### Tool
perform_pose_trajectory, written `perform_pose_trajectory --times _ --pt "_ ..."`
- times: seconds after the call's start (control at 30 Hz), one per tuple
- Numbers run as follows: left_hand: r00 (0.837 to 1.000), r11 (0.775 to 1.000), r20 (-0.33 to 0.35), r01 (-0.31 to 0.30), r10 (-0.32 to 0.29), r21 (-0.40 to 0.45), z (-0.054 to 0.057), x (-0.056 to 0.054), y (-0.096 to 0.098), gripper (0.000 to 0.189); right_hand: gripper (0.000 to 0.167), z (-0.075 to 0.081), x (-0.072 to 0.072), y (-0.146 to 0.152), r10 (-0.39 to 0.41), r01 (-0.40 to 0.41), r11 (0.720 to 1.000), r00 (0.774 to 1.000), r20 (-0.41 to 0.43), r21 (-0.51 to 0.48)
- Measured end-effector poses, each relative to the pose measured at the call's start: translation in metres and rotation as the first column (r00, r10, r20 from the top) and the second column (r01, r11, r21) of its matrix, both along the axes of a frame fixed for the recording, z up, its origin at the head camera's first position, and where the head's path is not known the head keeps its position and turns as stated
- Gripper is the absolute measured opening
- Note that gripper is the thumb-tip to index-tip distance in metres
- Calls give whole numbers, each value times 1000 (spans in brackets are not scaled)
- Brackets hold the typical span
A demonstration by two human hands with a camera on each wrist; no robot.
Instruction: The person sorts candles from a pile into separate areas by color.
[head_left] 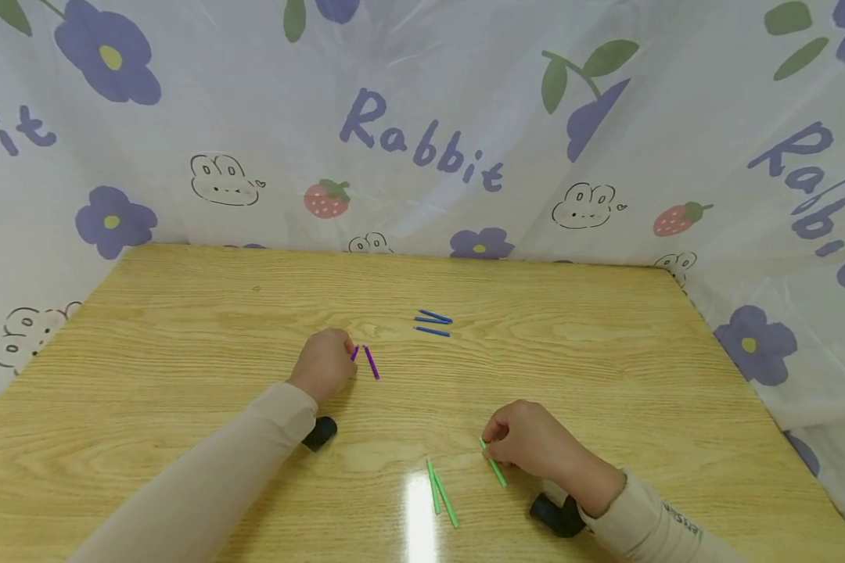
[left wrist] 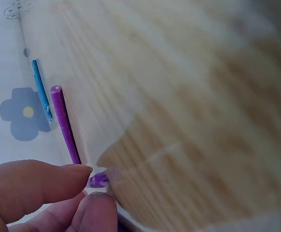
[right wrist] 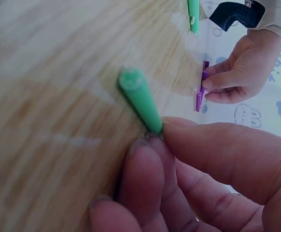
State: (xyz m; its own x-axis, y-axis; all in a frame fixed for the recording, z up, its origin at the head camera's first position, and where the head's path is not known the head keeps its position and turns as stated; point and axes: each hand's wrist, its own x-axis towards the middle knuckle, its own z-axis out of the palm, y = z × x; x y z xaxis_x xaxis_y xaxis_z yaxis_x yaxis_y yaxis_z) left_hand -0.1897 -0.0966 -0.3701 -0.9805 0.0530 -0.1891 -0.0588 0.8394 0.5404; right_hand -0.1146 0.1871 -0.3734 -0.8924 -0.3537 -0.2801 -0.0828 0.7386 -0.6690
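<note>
Slim round green sticks lie near; right hand pinches another green stick, left hand a slim round purple stick. Probably light, kinda snappable, grab mid-length.

Pinching at lower left with the left hand, clamping a purple stick between thumb and fingertip, showing just its blunt end! Now past the thumb: see a second purple stick lying on the wood-grained worktop, partly hidden. Beyond, catch a blue stick, slanting alike. Farther left, spot white cloth bearing a grey-blue flower.
</note>
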Motion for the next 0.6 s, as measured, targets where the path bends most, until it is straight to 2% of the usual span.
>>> perform_pose_trajectory --times 0.3,0.5,0.6 --pt "1000 997 -15 -20 21 70 3 4 -5 20 7 0 0 0 4 -4 1000 1000 -4 6" --pt "998 994 -55 -12 18 105 12 9 -9 24 7 0 0 -1 -3 4 1000 1000 -8 12" --pt "999 992 -46 -17 23 127 16 12 -9 25 7 0 0 -1 -9 9 1000 1000 -5 15"
